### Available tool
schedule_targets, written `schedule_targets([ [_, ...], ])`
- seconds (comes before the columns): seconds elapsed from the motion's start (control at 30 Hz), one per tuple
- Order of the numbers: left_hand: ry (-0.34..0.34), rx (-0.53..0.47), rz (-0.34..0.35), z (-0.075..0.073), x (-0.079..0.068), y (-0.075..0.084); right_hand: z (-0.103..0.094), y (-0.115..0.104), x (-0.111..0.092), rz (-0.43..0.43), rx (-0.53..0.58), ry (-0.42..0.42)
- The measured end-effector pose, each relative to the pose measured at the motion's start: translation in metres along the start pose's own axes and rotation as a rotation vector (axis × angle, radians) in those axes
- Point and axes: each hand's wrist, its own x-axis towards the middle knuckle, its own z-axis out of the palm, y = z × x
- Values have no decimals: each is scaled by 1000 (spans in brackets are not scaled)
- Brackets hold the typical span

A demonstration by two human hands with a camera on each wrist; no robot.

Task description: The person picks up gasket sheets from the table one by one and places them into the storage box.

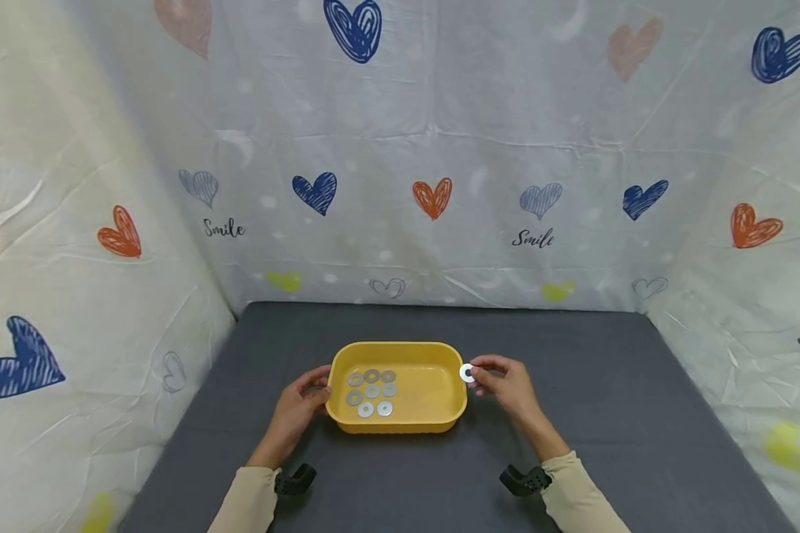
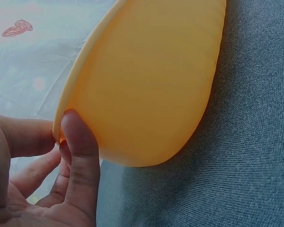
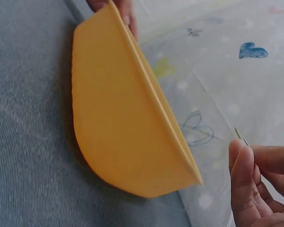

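A yellow plastic basin (image 1: 433, 385) stands on the dark cloth, with several flat metal washers (image 1: 372, 391) lying in its left half. My left hand (image 1: 296, 407) pinches the basin's left rim between thumb and fingers, as the left wrist view shows close up on the basin wall (image 2: 151, 80). At the right rim, my right hand (image 1: 510, 389) pinches one silver washer (image 1: 465, 372) between thumb and fingers. In the right wrist view that washer (image 3: 238, 133) appears edge-on at the fingertips, apart from the basin. The basin's wall hides its contents in both wrist views.
The dark grey cloth (image 1: 573, 355) covers the table around the basin. A white curtain (image 1: 387, 244) printed with hearts hangs behind the table and along both sides. Each wrist wears a black band (image 1: 295, 480).
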Motion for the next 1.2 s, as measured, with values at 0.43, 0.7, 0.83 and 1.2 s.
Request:
schedule_targets([
  [0.43, -3, -12, 5, 2, 1, 3, 20, -10, 9, -30, 77, -93],
  [0.7, -10, -7, 6, 2, 1, 2, 39, -13, 14, -21, 94, -154],
  [0.83, -3, -12, -6, 2, 1, 1, 49, -16, 18, -22, 88, -167],
  [1.2, 1, -25, 12, 1, 0, 3, 67, -15, 27, 22, 78, -156],
])
